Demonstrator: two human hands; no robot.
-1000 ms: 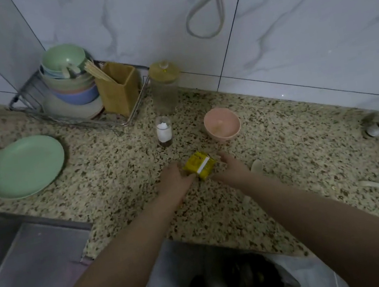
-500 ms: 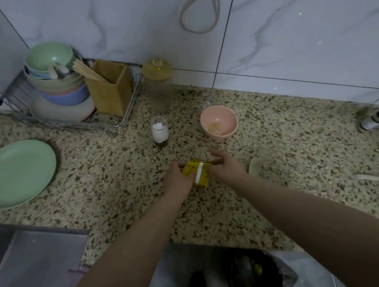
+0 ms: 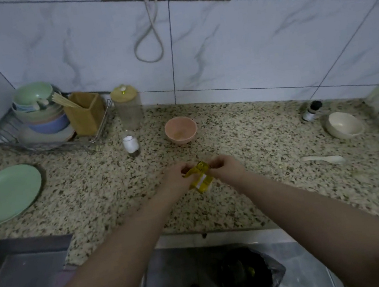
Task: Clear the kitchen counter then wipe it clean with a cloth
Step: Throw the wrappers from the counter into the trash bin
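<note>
1. Green plate (image 3: 5,194) lying at far left of counter (image 3: 276,187).
2. Left hand (image 3: 176,178) pinching yellow packet (image 3: 200,178) above mid counter.
3. Right hand (image 3: 224,166) pinching same packet.
4. Spoon (image 3: 323,160), cream bowl (image 3: 344,124) at right.

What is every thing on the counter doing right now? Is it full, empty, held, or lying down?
Yellow packet: held up off the counter, pinched by both hands.
Left hand: pinches the packet.
Right hand: pinches the packet.
Pink bowl: upright, a little residue inside.
Cream bowl: upright, looks empty.
Green plate: flat, bare.
White spoon: lying flat.
Glass jar: lid on.
</note>
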